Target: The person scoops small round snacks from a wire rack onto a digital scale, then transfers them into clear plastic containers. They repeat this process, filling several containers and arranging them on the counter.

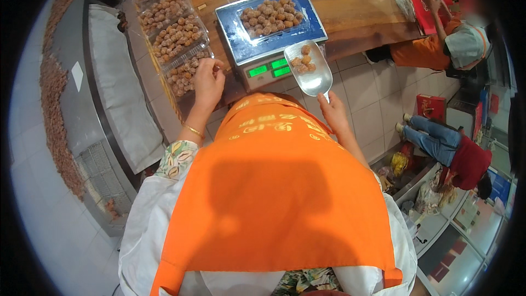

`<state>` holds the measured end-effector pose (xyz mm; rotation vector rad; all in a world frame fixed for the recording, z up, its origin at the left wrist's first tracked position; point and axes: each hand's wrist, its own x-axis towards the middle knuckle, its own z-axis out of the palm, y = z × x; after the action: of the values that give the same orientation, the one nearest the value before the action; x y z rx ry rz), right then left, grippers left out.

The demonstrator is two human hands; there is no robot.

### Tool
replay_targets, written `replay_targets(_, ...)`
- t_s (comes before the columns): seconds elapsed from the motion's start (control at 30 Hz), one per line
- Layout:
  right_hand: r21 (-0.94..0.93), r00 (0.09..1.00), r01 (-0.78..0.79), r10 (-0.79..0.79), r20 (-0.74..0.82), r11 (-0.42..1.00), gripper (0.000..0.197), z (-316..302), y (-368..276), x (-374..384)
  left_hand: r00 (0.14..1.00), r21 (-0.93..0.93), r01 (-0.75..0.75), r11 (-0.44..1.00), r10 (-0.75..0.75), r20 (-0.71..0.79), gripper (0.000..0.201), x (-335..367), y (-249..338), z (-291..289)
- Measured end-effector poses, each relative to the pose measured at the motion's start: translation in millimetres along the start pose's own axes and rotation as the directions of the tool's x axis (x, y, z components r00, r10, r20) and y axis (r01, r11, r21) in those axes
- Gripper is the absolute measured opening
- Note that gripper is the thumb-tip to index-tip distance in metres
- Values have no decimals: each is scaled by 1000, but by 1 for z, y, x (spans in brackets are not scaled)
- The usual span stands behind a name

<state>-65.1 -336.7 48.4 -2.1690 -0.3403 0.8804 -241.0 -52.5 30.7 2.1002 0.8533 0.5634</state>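
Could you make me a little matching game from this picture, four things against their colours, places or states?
Things:
1. Metal scoop
2. Scale
3. Wearer's apron
4. Left hand

Descriptions:
A. Bright orange
B. Bracelet at its wrist
C. Green-lit displays on its front
D. Held by the right hand, a few brown balls inside

Pairs: 1-D, 2-C, 3-A, 4-B

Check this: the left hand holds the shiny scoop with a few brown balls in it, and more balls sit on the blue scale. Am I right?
Not quite: the right hand holds the shiny scoop, not the left hand, as the head view shows. A few brown balls are in it, and more balls sit on the blue scale.
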Motion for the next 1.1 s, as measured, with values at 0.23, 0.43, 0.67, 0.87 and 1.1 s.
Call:
replay_targets(0.23, -116, 994, 59, -48, 93, 991, 34, 11, -13, 0, 954, -112, -209, 972, 228, 197, 17, 29, 50, 27)
replay_targets(0.43, -94, 975, 180, -165, 149, 979, 33, 23, -27, -1, 927, 182, -293, 939, 232, 295, 28, 47, 80, 58)
replay_targets(0.67, -59, 975, 159, -147, 167, 986, 30, 35, -35, -10, 925, 213, -260, 942, 179, 336, 23, 47, 77, 66)
replay_targets(0.87, 26, 990, 123, -124, 70, 992, 32, 40, -7, -10, 974, 127, -217, 968, 206, 94, 22, 94, 53, 60)
replay_targets(1.1, 19, 997, -73, 72, 7, 997, 34, 27, 0, -23, 903, 181, -407, 895, 365, 226, 18, 131, 25, 60)
